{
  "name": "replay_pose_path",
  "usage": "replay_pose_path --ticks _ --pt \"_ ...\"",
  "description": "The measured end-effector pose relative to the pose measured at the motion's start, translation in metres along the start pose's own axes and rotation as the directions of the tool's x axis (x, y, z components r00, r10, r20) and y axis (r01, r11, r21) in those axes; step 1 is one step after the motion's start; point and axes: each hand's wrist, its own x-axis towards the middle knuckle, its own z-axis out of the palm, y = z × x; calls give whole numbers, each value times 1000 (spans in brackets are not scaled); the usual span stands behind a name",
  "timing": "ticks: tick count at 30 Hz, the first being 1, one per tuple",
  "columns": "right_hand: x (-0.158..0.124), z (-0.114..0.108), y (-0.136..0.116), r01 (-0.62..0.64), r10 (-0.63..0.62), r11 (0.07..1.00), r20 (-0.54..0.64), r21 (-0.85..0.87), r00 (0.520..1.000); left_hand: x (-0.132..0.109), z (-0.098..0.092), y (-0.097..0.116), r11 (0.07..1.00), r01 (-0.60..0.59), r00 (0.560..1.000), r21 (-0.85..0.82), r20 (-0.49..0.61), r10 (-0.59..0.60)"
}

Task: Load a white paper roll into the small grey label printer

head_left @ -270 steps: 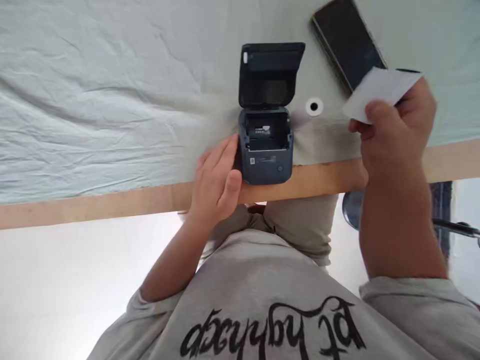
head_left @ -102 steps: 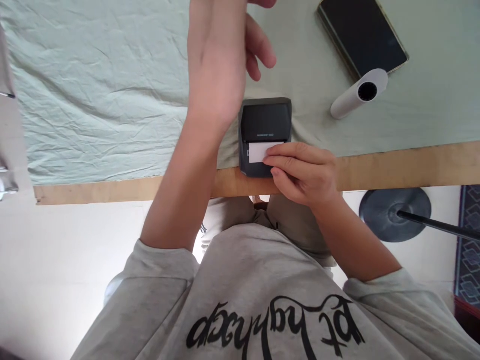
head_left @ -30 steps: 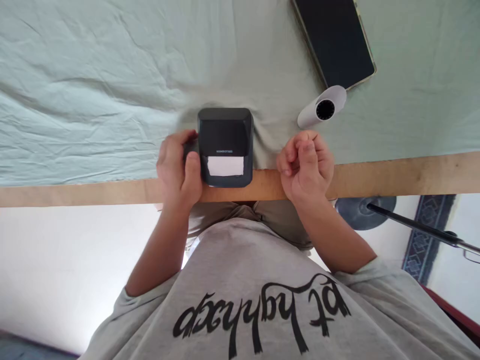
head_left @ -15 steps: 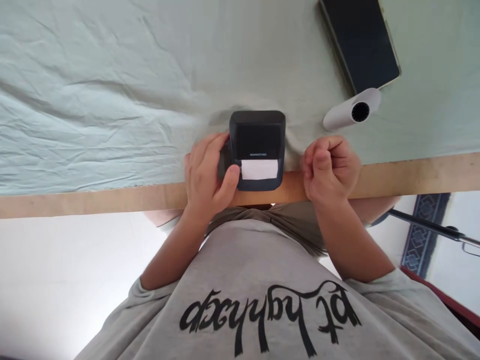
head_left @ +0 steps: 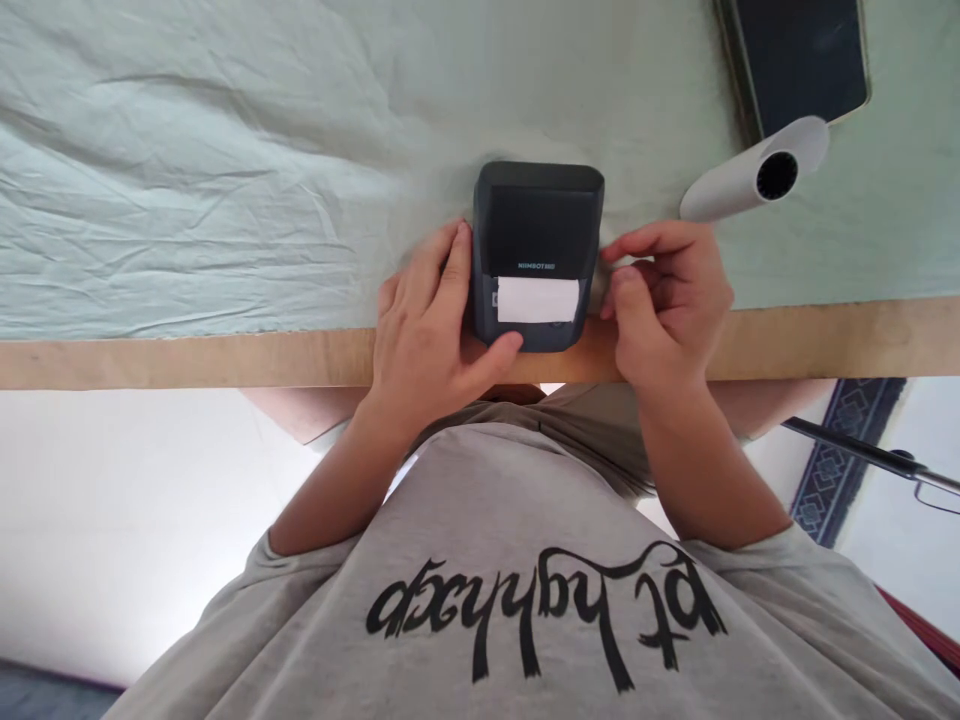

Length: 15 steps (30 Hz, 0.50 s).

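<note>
A dark label printer [head_left: 541, 225] marked NIIMBOT lies near the front edge of the cloth-covered table, a white label [head_left: 538, 300] showing at its near end. Along the printer's left side rests my left hand [head_left: 424, 340], fingers against the side and thumb at the near left corner, gripping it. My right hand [head_left: 671, 305] is at the printer's right side. Its index finger reaches out to the printer's edge, the thumb stands apart from it, and the other fingers are curled and partly hidden. I see nothing held in it.
A white cylindrical device [head_left: 727, 185] with a dark round end lies to the right, touching or close to a black phone [head_left: 799, 60]. The wrinkled pale green cloth [head_left: 225, 180] covers the table behind a bare wooden edge [head_left: 187, 362].
My right hand has opened from a fist, its index finger now stretched to the printer. My left hand's thumb has slid to the near corner. The view has shifted somewhat.
</note>
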Motion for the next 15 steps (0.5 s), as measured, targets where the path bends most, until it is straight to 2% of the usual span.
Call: replay_pose_path --ticks 5,10,15 --pt "-4 2 -4 39 -18 977 102 -208 995 -4 5 -5 998 -40 998 49 53 38" --pt "-5 3 -13 77 -30 949 154 -306 988 -1 11 -18 998 -57 998 11 -33 57" --pt "-5 3 -20 41 18 934 161 -356 987 3 8 -22 994 -107 990 21 -91 109"
